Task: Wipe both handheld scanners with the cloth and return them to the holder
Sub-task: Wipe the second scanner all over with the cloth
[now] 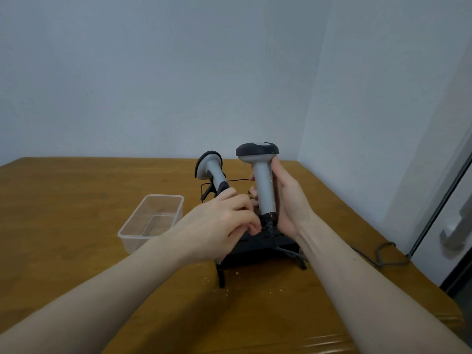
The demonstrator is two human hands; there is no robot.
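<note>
The right hand (286,200) has its fingers (252,194) curled round the grey handle of one scanner (264,185), held upright over the black holder (260,247). The left hand (224,221) pinches at that scanner's dark base, its fingers bent. The second scanner (210,171) leans in the holder just behind. Its cable (383,254) trails across the counter (76,200); a tug on the cord could snag the held scanner or tip the holder, I judge. A knock from the left knuckles might topple the leaning one. No cloth shows anywhere. A clear tub (153,221) sits left. What the left fingertips hold is hidden
</note>
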